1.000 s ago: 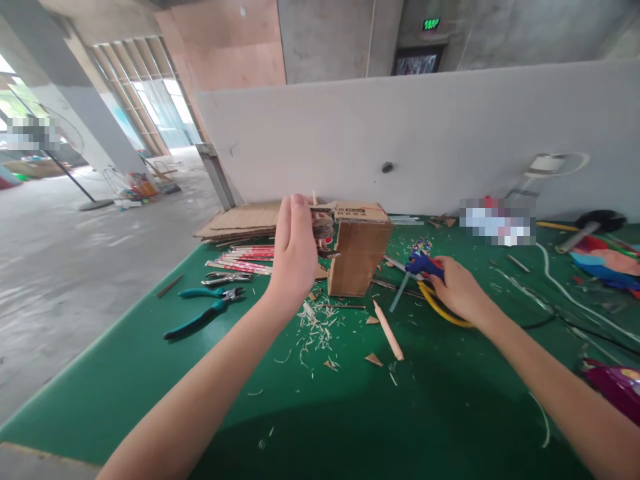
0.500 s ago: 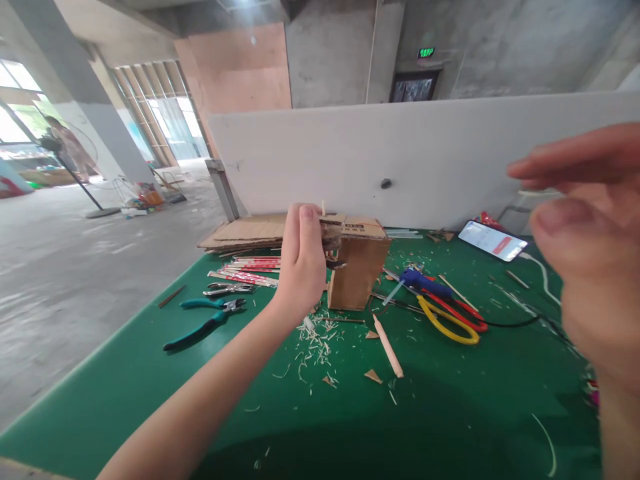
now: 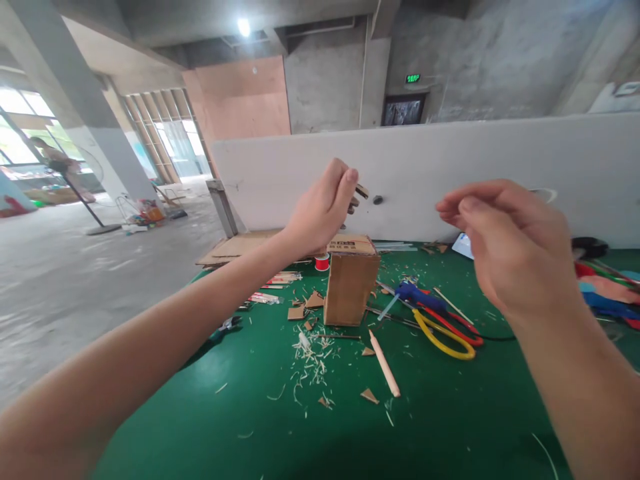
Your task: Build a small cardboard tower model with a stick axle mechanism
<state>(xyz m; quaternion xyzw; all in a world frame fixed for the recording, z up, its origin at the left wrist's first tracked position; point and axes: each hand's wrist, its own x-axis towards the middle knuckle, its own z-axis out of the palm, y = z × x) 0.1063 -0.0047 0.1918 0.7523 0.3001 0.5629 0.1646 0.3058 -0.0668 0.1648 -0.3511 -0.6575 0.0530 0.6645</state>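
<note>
My left hand (image 3: 327, 207) is raised above the cardboard box (image 3: 353, 287), its fingers closed around a small cardboard piece (image 3: 362, 192). Only the end of that piece shows past the fingers; my hand hides the rest. To the right, my right hand (image 3: 520, 247) hangs in the air over the table with thumb and fingertips brought together. Whatever they may pinch is too small or hidden. The box stands upright on the green table (image 3: 440, 413), with printing on its top. A pale wooden pen-like stick (image 3: 385, 365) lies in front of it.
Yellow-handled scissors (image 3: 447, 343) and a blue glue gun (image 3: 420, 297) lie right of the box. Shavings (image 3: 315, 360) and cardboard scraps (image 3: 296, 313) are scattered in front. Flat cardboard (image 3: 235, 248) and pliers (image 3: 227, 327) are at left. A white board (image 3: 280, 173) closes off the back.
My left hand has risen up and right from beside the box, taking the cardboard piece along. My right hand has moved left and inward, its fingers coming together. The view has tilted upward slightly.
</note>
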